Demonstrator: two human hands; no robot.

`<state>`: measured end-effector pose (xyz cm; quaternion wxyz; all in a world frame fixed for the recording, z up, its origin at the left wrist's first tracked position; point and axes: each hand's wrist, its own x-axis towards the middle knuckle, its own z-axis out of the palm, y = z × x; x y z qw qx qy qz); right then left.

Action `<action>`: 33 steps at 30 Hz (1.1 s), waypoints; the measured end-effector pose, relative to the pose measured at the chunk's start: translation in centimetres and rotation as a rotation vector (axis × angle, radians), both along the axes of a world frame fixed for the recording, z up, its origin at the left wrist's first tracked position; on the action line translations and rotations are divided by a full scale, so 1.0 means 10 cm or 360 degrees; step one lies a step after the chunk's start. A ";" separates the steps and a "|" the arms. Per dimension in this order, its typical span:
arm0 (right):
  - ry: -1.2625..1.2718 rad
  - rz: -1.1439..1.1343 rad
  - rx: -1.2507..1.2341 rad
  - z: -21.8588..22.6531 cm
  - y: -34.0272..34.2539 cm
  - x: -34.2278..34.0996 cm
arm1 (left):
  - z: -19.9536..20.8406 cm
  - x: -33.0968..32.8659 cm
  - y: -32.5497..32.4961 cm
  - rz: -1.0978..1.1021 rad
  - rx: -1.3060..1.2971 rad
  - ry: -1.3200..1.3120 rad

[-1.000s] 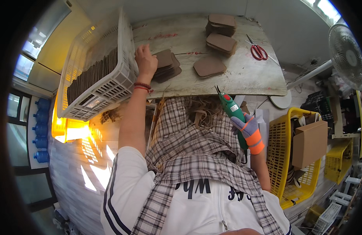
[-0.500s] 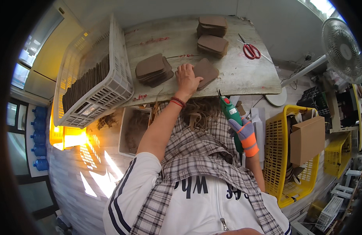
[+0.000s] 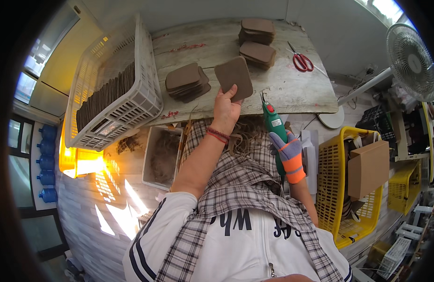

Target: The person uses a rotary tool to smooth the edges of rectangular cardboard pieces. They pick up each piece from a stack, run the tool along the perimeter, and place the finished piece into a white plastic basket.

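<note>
A brown rounded-rectangular pad [image 3: 234,75] is pinched in my left hand [image 3: 227,108], thumb on its face, tilted up over the table's front edge. My right hand [image 3: 287,152], in a grey and orange work glove, grips green electric scissors [image 3: 274,123] with a red button. Their narrow blades point away from me, near the table edge, apart from the pad. Left of the held pad lies a fanned stack of similar pads [image 3: 183,77]. Two more stacks stand further back, a nearer one [image 3: 258,52] and a farther one [image 3: 258,26].
A white crate [image 3: 149,89] with rows of brown pads stands at the table's [image 3: 292,94] left. Red-handled scissors [image 3: 301,62] lie at the right. Brown trimmings [image 3: 245,136] rest on my lap, beside a white bin [image 3: 163,155]. A yellow basket [image 3: 332,183] and fan [image 3: 411,61] are rightward.
My left hand has lifted the pad off the tabletop and tilted it up, shifting slightly right and nearer me. The electric scissors have stayed almost in place, moving slightly left.
</note>
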<state>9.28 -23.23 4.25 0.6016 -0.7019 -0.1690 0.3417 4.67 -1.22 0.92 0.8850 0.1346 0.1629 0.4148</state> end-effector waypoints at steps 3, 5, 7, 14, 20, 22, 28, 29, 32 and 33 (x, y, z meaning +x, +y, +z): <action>-0.0024 0.0020 -0.0022 0.06 0.05 -0.03 | -0.04 0.03 -0.02 -0.0024 -0.0045 -0.0133; -0.0001 0.0015 0.0013 0.05 0.07 -0.05 | -0.02 0.06 -0.07 -0.0024 -0.0059 -0.0143; 0.0010 -0.0002 0.0042 0.07 0.07 -0.06 | 0.01 0.06 -0.14 -0.0018 -0.0064 -0.0117; 0.0000 -0.0071 0.0106 0.11 0.06 -0.04 | 0.02 0.04 -0.36 -0.0232 -0.0003 -0.0122; 0.0015 -0.0169 0.0224 0.17 0.09 0.01 | 0.01 0.02 -0.54 -0.0387 0.0051 -0.0059; -0.0006 -0.0169 0.0198 0.21 0.09 0.04 | 0.07 0.00 -0.60 -0.0423 0.0036 -0.0017; -0.0035 -0.0134 0.0185 0.32 0.07 0.09 | -0.08 -0.05 -0.62 -0.0524 0.0218 -0.0075; -0.0047 -0.0129 0.0185 0.32 0.05 0.11 | -0.11 -0.06 -0.60 -0.0540 0.0275 -0.0057; -0.0037 -0.0004 0.0081 0.39 -0.03 0.17 | -0.14 -0.15 -0.44 -0.0590 0.0444 0.0035; -0.0050 0.0026 0.0041 0.40 -0.06 0.18 | -0.12 -0.19 -0.38 -0.0612 0.0498 0.0092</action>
